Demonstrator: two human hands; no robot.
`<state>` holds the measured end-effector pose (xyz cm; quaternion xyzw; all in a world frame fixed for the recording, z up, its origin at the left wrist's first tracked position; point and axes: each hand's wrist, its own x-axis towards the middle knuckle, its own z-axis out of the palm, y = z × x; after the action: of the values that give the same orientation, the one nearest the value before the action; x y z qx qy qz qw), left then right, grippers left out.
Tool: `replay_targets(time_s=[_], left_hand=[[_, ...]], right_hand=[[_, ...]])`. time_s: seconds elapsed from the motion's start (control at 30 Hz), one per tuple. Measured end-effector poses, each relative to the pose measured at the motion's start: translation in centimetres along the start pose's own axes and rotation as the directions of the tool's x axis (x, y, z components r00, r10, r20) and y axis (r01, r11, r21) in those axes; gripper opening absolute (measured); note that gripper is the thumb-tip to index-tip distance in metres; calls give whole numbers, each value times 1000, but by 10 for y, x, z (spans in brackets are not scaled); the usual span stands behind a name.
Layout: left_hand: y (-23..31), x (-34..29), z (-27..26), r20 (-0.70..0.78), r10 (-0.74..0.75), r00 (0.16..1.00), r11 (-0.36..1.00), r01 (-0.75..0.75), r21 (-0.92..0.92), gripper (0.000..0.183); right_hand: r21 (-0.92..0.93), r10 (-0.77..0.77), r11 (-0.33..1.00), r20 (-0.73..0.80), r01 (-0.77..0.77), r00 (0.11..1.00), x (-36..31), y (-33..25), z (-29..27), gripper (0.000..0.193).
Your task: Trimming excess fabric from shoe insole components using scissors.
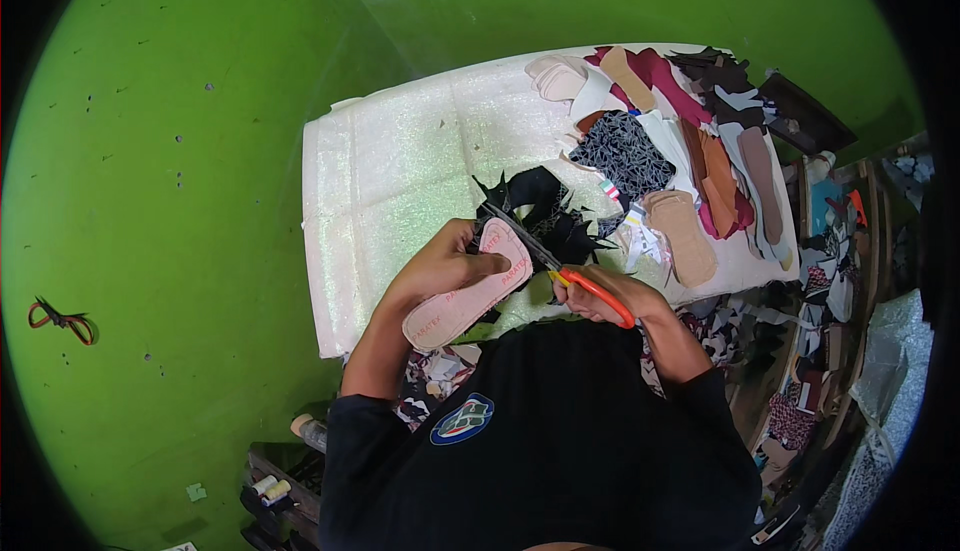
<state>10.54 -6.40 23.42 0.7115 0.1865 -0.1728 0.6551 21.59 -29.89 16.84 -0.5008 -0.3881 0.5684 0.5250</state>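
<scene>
In my left hand [437, 269] is a pale pink insole [455, 313] with red print, the thumb pressed on its face and the fingers curled beneath. Black fabric with jagged, cut edges [538, 193] lies around the insole's far end; whether it is joined to the insole I cannot tell. My right hand [600, 294] grips scissors [606, 297] with orange-red handles. Their dark blades point away and to the left, along the insole's right edge beside the black fabric. How far apart the blades are does not show clearly.
A shiny, pale-covered table [390, 173] spans the middle. On its right lie patterned fabric [622, 156], tan insole shapes [682, 236] and maroon, brown and white pieces. Wooden shelving [868, 281] with scraps stands at right. Thread spools [270, 489] sit at lower left. A green wall [170, 231] rises left.
</scene>
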Motion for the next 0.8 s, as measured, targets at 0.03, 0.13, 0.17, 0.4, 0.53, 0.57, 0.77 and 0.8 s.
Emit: replay_targets(time_s=[0.03, 0.13, 0.17, 0.4, 0.53, 0.57, 0.77, 0.8], left_hand=[[0, 0, 0, 0, 0, 1000, 1000, 0, 0, 11], [-1, -1, -1, 3, 34, 999, 999, -34, -1, 11], [-2, 0, -2, 3, 19, 1000, 1000, -19, 11, 11], [2, -2, -2, 32, -6, 999, 999, 5, 52, 12], [5, -3, -2, 60, 13, 998, 999, -16, 46, 13], [8, -4, 0, 52, 21, 998, 999, -22, 24, 11], [-3, -1, -4, 68, 7, 998, 999, -10, 42, 10], [-6, 0, -5, 70, 6, 997, 999, -9, 43, 10]], right_hand=[[0, 0, 1000, 0, 0, 1000, 0, -2, 0, 54], [-87, 157, 983, -48, -161, 986, 0, -9, 2, 54], [-130, 117, 984, -45, -121, 992, 0, -6, 1, 50], [-222, 33, 974, -60, -46, 998, 4, -10, 0, 45], [-261, 100, 958, -84, -118, 991, 3, -9, -1, 43], [-283, 22, 958, -57, -38, 998, 4, -8, -2, 43], [-238, 124, 961, -78, -139, 989, 5, -15, 0, 38], [-192, 146, 968, -77, -159, 986, 6, -16, 0, 37]])
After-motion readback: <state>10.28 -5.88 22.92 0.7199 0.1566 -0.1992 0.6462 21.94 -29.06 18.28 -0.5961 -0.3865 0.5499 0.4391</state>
